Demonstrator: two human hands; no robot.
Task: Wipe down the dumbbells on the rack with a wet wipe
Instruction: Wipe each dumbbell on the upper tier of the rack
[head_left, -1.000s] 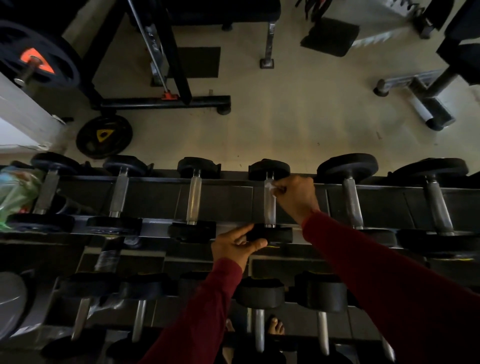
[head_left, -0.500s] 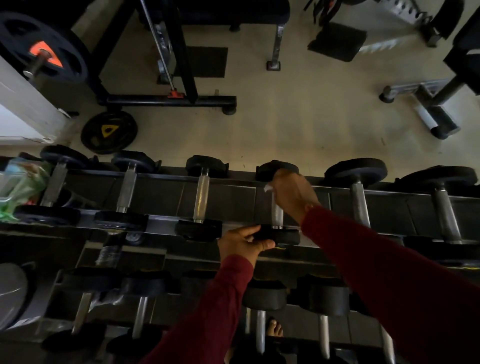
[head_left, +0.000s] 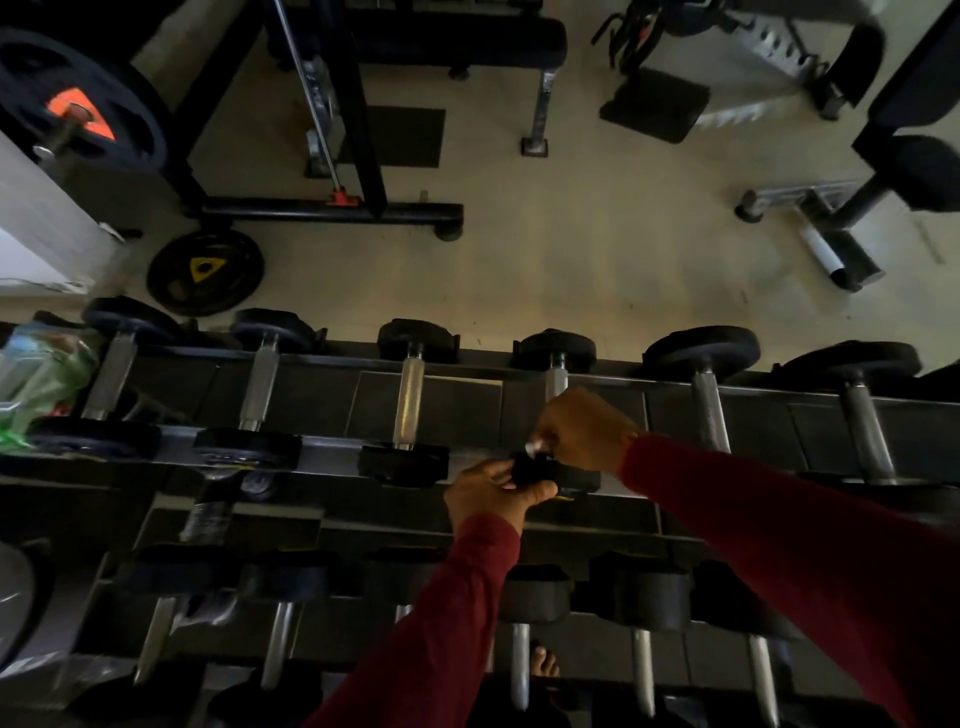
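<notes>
A dark two-tier rack (head_left: 457, 395) holds several black-headed dumbbells with steel handles. My right hand (head_left: 582, 428) holds a small white wet wipe (head_left: 534, 448) at the near end of the handle of the fourth dumbbell (head_left: 557, 349) on the top tier. My left hand (head_left: 485, 491) grips that dumbbell's near black head (head_left: 571, 475) from the left. Most of the handle is hidden under my right hand. Both arms wear dark red sleeves.
Other dumbbells (head_left: 409, 400) lie on either side and on the lower tier (head_left: 530, 592). A green plastic bag (head_left: 36, 384) sits at the rack's left end. Beyond the rack are a weight plate (head_left: 205, 273), a bench frame (head_left: 332, 208) and pale floor. A bare foot (head_left: 543, 662) shows below.
My right hand has slid the wipe down the handle from its far end to the near end beside the near head. My left hand keeps its hold on that head.
</notes>
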